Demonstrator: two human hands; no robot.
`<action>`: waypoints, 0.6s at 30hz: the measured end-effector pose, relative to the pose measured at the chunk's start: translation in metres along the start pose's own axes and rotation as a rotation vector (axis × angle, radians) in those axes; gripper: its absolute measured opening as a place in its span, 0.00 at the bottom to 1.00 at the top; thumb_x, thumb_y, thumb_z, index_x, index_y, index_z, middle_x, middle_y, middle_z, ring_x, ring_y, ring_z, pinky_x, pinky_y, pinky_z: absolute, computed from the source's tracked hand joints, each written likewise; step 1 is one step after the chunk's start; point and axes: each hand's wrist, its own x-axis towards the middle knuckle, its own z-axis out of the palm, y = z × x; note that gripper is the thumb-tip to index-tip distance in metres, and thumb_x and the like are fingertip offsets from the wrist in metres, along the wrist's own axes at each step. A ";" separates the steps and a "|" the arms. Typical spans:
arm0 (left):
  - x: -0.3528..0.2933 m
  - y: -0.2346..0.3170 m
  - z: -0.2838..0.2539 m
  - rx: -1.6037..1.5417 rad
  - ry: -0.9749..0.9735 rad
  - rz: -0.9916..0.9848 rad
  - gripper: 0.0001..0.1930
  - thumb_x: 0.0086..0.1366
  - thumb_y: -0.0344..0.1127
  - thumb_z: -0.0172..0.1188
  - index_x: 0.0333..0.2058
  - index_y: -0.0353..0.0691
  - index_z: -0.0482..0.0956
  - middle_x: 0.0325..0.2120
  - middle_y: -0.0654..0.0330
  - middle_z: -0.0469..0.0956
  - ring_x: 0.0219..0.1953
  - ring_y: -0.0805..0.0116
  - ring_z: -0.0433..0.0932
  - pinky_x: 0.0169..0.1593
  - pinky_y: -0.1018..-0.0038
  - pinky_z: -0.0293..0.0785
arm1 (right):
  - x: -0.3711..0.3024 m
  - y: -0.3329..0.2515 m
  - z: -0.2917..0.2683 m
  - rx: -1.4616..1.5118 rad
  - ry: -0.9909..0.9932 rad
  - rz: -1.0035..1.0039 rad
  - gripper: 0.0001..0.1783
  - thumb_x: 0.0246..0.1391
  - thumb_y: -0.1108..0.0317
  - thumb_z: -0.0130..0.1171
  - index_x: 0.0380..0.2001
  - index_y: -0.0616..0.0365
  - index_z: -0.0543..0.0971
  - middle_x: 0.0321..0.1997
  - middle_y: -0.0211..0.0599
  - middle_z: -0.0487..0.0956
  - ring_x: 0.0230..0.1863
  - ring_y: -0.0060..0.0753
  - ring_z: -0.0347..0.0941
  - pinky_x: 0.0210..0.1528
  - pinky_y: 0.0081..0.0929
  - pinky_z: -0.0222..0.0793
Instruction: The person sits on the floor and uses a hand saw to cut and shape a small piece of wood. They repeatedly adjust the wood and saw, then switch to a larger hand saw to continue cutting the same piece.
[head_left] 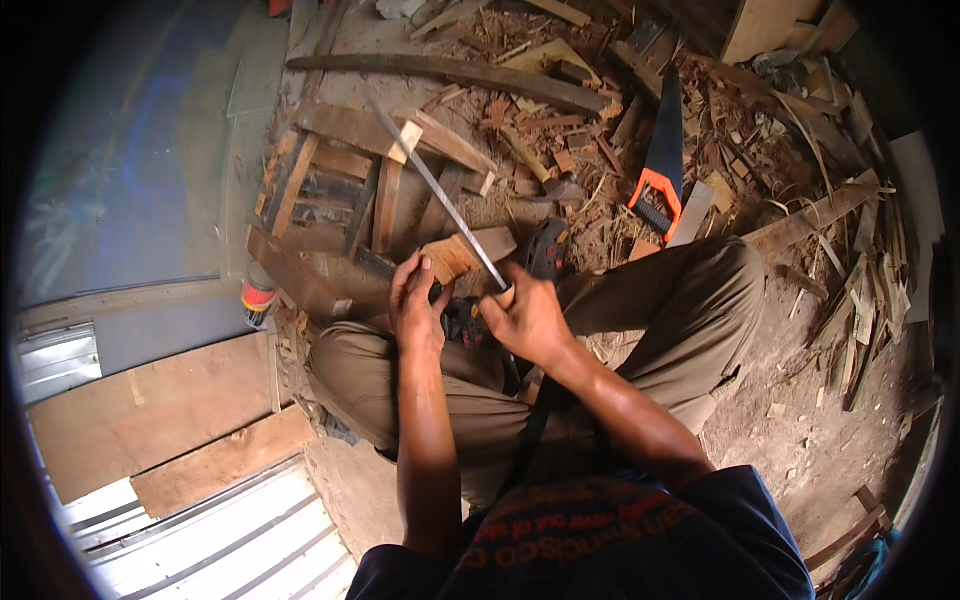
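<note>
I sit on the ground with both forearms over my crossed legs. My right hand (523,310) is closed around the handle of a long, thin metal file (443,200), its tapered tip pointing up and left. My left hand (417,298) grips a short wooden block (465,255) at its left end, thumb on top. The file crosses over the block; whether they touch, I cannot tell. Just beyond lies a frame of wooden pieces (385,205). A black power tool (547,248) rests near my right knee, partly hidden.
A handsaw (660,160) with an orange handle lies on wood chips at the far right. A hammer (560,187) and a long curved beam (460,72) are ahead. To the left are a red and black tool (258,298), boards (160,410) and corrugated metal sheets (230,540).
</note>
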 end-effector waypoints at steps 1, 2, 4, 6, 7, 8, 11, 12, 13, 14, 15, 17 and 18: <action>0.001 -0.003 -0.006 -0.015 -0.043 0.019 0.18 0.68 0.38 0.63 0.55 0.46 0.75 0.53 0.59 0.75 0.57 0.63 0.73 0.58 0.54 0.73 | 0.001 -0.007 0.000 0.028 0.064 -0.087 0.16 0.52 0.70 0.60 0.36 0.77 0.74 0.22 0.55 0.79 0.25 0.43 0.82 0.29 0.32 0.74; 0.001 -0.001 -0.003 -0.011 -0.044 0.022 0.18 0.68 0.38 0.63 0.55 0.46 0.75 0.53 0.59 0.75 0.58 0.63 0.73 0.59 0.54 0.72 | 0.002 -0.013 -0.002 0.052 0.135 -0.182 0.15 0.52 0.70 0.60 0.36 0.76 0.74 0.22 0.54 0.79 0.24 0.41 0.82 0.29 0.31 0.74; -0.004 0.000 0.003 -0.004 -0.048 0.030 0.17 0.68 0.39 0.64 0.54 0.46 0.76 0.53 0.59 0.75 0.58 0.63 0.72 0.60 0.53 0.72 | -0.009 0.012 0.008 0.035 0.050 -0.068 0.15 0.52 0.71 0.61 0.37 0.74 0.75 0.25 0.56 0.81 0.28 0.51 0.82 0.33 0.37 0.76; -0.010 0.008 0.015 0.032 -0.049 -0.010 0.16 0.68 0.39 0.63 0.53 0.45 0.76 0.53 0.60 0.75 0.60 0.65 0.71 0.61 0.52 0.71 | -0.015 0.086 0.020 -0.173 -0.097 0.135 0.15 0.52 0.70 0.61 0.37 0.74 0.76 0.27 0.58 0.81 0.30 0.57 0.82 0.35 0.40 0.76; -0.011 0.007 0.007 0.026 -0.029 -0.002 0.16 0.68 0.39 0.64 0.53 0.45 0.76 0.54 0.60 0.74 0.60 0.65 0.71 0.61 0.51 0.71 | -0.014 0.067 0.015 -0.211 -0.133 0.195 0.17 0.51 0.70 0.62 0.39 0.75 0.76 0.28 0.60 0.81 0.34 0.62 0.80 0.38 0.45 0.76; -0.008 0.006 0.007 0.014 -0.019 0.011 0.16 0.68 0.39 0.64 0.52 0.45 0.77 0.54 0.60 0.74 0.60 0.66 0.70 0.61 0.51 0.71 | -0.008 0.054 0.011 -0.199 -0.098 0.157 0.17 0.51 0.70 0.62 0.39 0.75 0.76 0.28 0.59 0.81 0.33 0.60 0.81 0.37 0.43 0.76; -0.006 0.002 0.013 0.019 -0.026 0.040 0.15 0.68 0.39 0.64 0.51 0.46 0.77 0.53 0.63 0.75 0.56 0.66 0.73 0.57 0.53 0.74 | -0.006 0.002 0.001 -0.066 -0.054 0.178 0.17 0.50 0.70 0.61 0.40 0.74 0.76 0.25 0.55 0.80 0.28 0.47 0.83 0.34 0.36 0.76; -0.010 -0.002 0.012 0.021 -0.018 0.038 0.15 0.67 0.39 0.65 0.50 0.46 0.77 0.53 0.64 0.76 0.55 0.67 0.73 0.55 0.55 0.75 | -0.006 -0.004 0.000 -0.018 0.011 0.068 0.17 0.50 0.70 0.61 0.40 0.74 0.76 0.24 0.54 0.80 0.27 0.45 0.82 0.33 0.34 0.75; -0.005 -0.004 0.008 0.010 -0.039 0.050 0.16 0.67 0.39 0.66 0.51 0.47 0.77 0.52 0.65 0.76 0.54 0.69 0.74 0.52 0.56 0.77 | -0.004 -0.007 -0.001 0.030 0.076 -0.042 0.17 0.50 0.70 0.61 0.40 0.74 0.77 0.24 0.53 0.80 0.26 0.42 0.82 0.32 0.33 0.75; -0.004 -0.003 0.008 0.005 -0.040 0.039 0.16 0.66 0.38 0.66 0.51 0.47 0.77 0.53 0.64 0.76 0.54 0.68 0.73 0.53 0.55 0.77 | -0.002 -0.011 0.000 0.079 0.145 -0.157 0.17 0.50 0.70 0.61 0.40 0.74 0.77 0.23 0.52 0.79 0.25 0.39 0.82 0.31 0.32 0.74; -0.005 0.000 0.008 0.000 -0.039 0.027 0.16 0.66 0.38 0.66 0.51 0.47 0.77 0.53 0.64 0.76 0.55 0.67 0.73 0.54 0.54 0.76 | -0.004 -0.013 0.000 0.156 0.160 -0.173 0.15 0.50 0.70 0.61 0.39 0.70 0.77 0.24 0.52 0.80 0.26 0.40 0.82 0.32 0.32 0.75; -0.002 -0.003 0.007 -0.013 -0.015 -0.017 0.18 0.65 0.38 0.67 0.52 0.48 0.77 0.55 0.63 0.76 0.59 0.65 0.72 0.57 0.50 0.74 | -0.012 0.056 0.001 -0.063 -0.038 0.086 0.12 0.50 0.70 0.61 0.36 0.68 0.77 0.25 0.51 0.80 0.27 0.39 0.82 0.32 0.32 0.75; -0.006 0.001 0.007 0.052 -0.045 -0.015 0.17 0.66 0.39 0.66 0.53 0.48 0.77 0.57 0.62 0.75 0.61 0.63 0.71 0.60 0.50 0.72 | -0.015 0.082 0.007 -0.165 -0.136 0.223 0.11 0.50 0.70 0.61 0.35 0.66 0.77 0.25 0.50 0.81 0.27 0.38 0.83 0.33 0.32 0.75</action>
